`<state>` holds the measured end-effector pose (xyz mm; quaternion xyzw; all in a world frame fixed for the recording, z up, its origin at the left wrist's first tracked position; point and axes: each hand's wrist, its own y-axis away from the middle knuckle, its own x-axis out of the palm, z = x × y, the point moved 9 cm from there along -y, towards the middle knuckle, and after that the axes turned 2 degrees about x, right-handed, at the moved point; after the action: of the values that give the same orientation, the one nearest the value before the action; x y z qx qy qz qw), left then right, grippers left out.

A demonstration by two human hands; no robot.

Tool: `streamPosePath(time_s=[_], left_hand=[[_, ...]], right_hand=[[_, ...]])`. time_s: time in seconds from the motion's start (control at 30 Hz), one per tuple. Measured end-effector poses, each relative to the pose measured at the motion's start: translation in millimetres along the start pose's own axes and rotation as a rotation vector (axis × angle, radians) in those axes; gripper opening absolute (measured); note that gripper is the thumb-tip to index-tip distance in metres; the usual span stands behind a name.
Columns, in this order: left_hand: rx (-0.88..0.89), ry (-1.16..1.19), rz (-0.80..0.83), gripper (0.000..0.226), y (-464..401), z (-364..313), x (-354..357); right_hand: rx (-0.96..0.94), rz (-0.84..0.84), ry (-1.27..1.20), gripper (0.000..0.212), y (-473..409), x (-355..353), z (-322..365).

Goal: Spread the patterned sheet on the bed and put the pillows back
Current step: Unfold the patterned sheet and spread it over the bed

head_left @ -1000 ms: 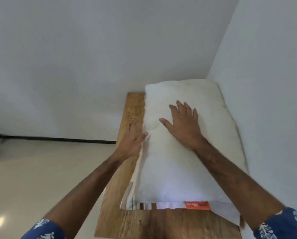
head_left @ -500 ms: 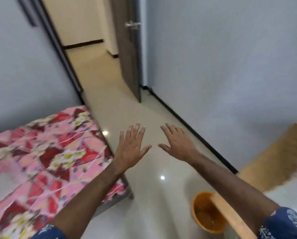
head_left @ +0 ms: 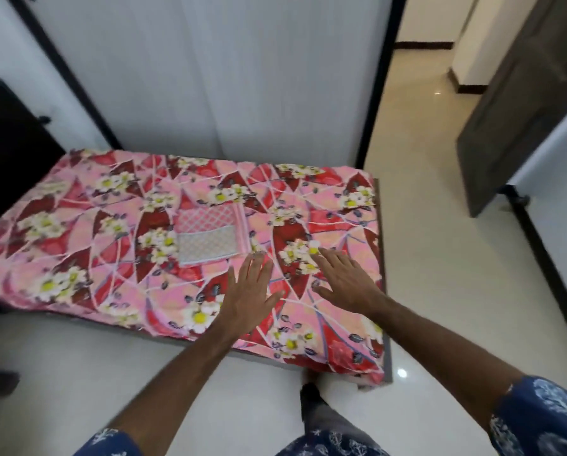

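Observation:
A pink and red flowered sheet (head_left: pixel 117 225) covers the low bed, which runs from the left edge to the middle right. On it, near the middle, lies a folded pink and grey checked cloth (head_left: pixel 206 235). My left hand (head_left: pixel 247 291) is held out flat over the near part of the sheet, fingers apart, holding nothing. My right hand (head_left: pixel 344 279) is stretched out beside it, also spread and empty. I cannot tell if the palms touch the sheet. No pillow is in view.
A white wall panel (head_left: pixel 242 77) stands behind the bed. A dark headboard (head_left: pixel 8 149) is at the left. A grey door (head_left: pixel 519 103) stands ajar at the right, with a doorway (head_left: pixel 420 60) beyond. Glossy floor (head_left: pixel 456 291) surrounds the bed's right end.
My view has swung from a white pillow on a wooden table, past the doorway, to the bed. Both hands left the pillow and now reach over the sheet.

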<state>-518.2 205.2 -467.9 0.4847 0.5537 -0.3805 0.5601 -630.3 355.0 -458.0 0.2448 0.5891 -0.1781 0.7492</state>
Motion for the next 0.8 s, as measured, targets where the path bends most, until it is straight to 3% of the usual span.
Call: streamPosePath(time_s=[0.33,0.47,0.6,0.8], left_hand=[[-0.316,0.067,0.306,0.062,-71,176,65],[-0.395,0.125,0.351,0.052,-102,234,107],[-0.423,0.183,0.409,0.056,-134,284,173],[-0.448,0.191,0.250,0.083,-199,367,265]], right_hand=[[-0.152,0.266,-0.099,0.074,-222,75,39],[-0.198,0.342,-0.086,0.073,-296,122,50],[-0.192,0.422,-0.100,0.072,-358,182,67],[-0.267,0.336,0.002,0.082,-443,282,101]])
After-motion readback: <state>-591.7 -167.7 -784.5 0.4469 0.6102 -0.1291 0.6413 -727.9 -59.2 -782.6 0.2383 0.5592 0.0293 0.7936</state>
